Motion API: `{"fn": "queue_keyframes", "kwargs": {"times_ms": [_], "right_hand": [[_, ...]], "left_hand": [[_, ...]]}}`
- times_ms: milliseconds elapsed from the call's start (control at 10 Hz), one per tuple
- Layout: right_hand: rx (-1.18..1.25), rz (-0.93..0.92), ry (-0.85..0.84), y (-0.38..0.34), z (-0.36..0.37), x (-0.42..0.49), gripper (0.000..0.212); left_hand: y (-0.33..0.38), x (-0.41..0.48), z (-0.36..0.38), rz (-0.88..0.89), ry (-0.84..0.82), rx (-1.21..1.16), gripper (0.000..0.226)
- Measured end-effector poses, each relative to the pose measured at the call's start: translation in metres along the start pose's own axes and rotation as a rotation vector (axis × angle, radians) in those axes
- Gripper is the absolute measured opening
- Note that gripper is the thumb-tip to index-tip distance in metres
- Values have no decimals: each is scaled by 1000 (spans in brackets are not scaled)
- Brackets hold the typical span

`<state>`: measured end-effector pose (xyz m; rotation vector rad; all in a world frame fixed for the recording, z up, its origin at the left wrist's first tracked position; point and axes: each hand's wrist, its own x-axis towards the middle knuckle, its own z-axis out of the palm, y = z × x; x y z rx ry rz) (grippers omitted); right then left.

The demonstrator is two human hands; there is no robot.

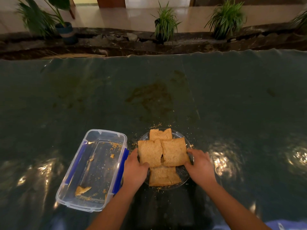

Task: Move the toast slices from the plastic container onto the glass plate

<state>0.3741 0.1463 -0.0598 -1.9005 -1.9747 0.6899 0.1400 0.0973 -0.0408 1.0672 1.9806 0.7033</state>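
Observation:
Several toast slices [173, 151] lie overlapping on the round glass plate [183, 177] near the table's front edge. My left hand [134, 170] rests at the plate's left side, its thumb on the near-left slice [149, 155]. On the plate's right side my right hand [200, 165] has its fingers at the corner of the right slice. Whether either hand grips the plate rim or only touches the toast is unclear. The clear plastic container [73, 200] with blue clips stands to the left and holds only a torn toast piece [82, 190] and crumbs.
The table carries a dark shiny plastic cover [166, 90] with a stain in the middle and crumbs around the plate. Beyond its far edge runs a dark stone ledge with potted plants [163, 24].

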Motion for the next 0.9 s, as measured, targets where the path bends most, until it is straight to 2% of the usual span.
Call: {"fn": "queue_keyframes", "kwargs": {"times_ms": [200,700,900], "right_hand": [[6,29,-81,-5,5,-3,44],[94,65,-99,-7,-4,-4,42],[123,53,-84,-12,-7,0,45]], "left_hand": [[3,-4,4,-4,-36,-22,54],[1,-10,3,10,-34,12,51],[3,-12,1,25,-22,47,61]]}}
